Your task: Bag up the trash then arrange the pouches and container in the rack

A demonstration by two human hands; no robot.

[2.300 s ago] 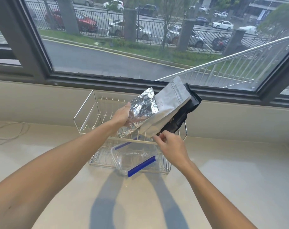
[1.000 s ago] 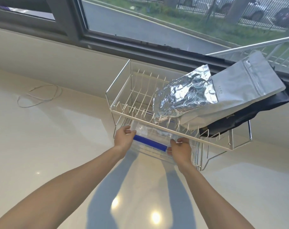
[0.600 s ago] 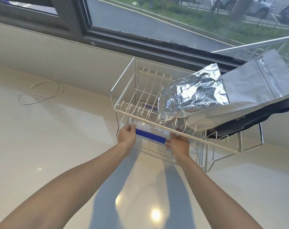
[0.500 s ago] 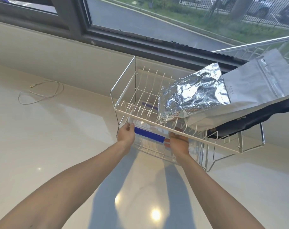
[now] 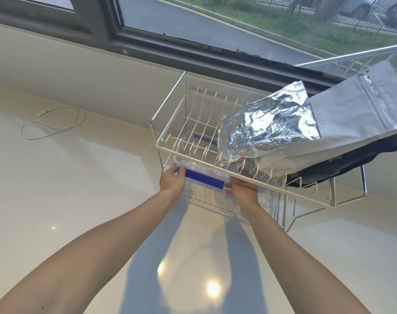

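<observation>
Now we pinch the container [image 5: 202, 175] with both hands, left [image 5: 172, 182] and right [image 5: 244, 189], sliding it level (pouches [image 5: 283, 130] overhead) into the rack's [image 5: 215, 165] lower front edge.

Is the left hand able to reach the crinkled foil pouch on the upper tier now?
Probably yes: the left hand is at the container just below, and nothing covers the foil pouch.

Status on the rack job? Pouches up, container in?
Done: three pouches lie on the rack's upper tier: crinkled foil pouch, matte silver pouch, black pouch. In hand: left hand and right hand hold the clear container at its front edge on the lower tier. Left: let go of it. No trash bag is in view, so I can't judge that step.
</observation>
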